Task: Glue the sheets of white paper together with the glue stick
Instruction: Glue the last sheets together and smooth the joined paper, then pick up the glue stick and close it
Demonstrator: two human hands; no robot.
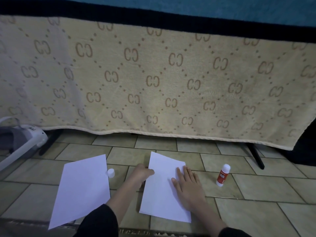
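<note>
right hand [187, 183] flat on sheet [162, 190] — left hand [142, 173] gripping edge

- Dim, cool bluish cast overall.
- White paper sheets [164, 189] brightest, no glare.
- Beige patterned terry towel [153, 79] soft and washed out left of its centre.
- Wide-angle bowing along towel's top edge; soft shadows beneath its hem.

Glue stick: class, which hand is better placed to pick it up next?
Probably the right hand: it lies flat on the nearer sheet, beside the glue stick. The left hand pinches that sheet's far edge.
</note>
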